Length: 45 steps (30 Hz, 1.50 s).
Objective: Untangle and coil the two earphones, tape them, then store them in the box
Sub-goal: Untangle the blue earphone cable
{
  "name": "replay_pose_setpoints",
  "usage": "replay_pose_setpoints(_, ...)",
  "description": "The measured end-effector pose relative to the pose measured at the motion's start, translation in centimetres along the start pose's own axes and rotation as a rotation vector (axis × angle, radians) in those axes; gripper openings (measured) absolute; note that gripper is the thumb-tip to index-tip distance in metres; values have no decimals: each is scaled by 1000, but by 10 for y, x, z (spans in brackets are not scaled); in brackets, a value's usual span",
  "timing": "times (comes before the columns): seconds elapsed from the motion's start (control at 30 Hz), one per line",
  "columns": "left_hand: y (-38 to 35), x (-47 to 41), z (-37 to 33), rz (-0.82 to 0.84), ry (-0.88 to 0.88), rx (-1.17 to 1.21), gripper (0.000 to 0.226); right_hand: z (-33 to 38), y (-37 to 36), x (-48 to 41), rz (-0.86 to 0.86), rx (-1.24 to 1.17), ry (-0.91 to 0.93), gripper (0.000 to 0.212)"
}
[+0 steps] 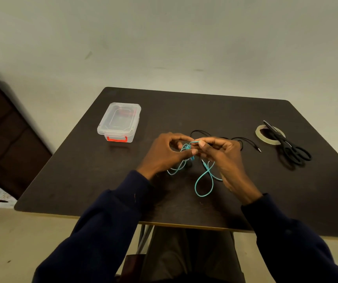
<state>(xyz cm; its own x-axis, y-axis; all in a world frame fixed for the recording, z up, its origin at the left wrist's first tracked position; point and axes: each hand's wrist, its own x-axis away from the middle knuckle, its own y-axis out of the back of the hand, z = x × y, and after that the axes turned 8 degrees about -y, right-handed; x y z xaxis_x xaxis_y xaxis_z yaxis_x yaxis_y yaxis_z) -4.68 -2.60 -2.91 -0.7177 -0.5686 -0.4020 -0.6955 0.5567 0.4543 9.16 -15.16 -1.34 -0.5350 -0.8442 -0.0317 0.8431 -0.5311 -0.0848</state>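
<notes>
Dark bench (82, 170) centre: left hand (164, 154) and right hand (223, 158) both pinch the teal earphone (206, 173) tangle between them, its loose loop trailing toward six o'clock, nearer the right hand.

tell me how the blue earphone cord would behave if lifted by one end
Probably floppy: the blue cord droops in loose loops under the left hand and right hand that pinch it. Likely very light, since it looks so thin. It may well snag, as it runs close to the black cord on the table.
</notes>
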Motion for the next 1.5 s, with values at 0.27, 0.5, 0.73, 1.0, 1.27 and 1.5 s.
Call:
replay_pose_setpoints(0.27, -3, -2, 11, -159, 129, 231, 11, -6, 12, -4, -62, -102, -67, 15)
replay_pose_setpoints(0.5, -5, 0, 6, -219, 217, 842, 18, -17, 5, 0, -34, -271, -284, 17)
replay_pose_setpoints(0.73, 1, -1, 1, -173, 247, 1148, 41, -15, 2, -7, 27, -488, -332, 17)
replay_pose_setpoints(1.0, 7, -3, 7, -155, 138, 1034, 23, -7, 4, -16, 50, -461, -215, 22)
replay_pose_setpoints(1.27, 7, 2, 5, -175, 416, 538, 15, -4, 6, -15, 98, -387, -136, 17)
replay_pose_setpoints(1.5, 13, -3, 2, -87, -5, 90, 34, 4, 13, -21, 151, -178, -51, 14)
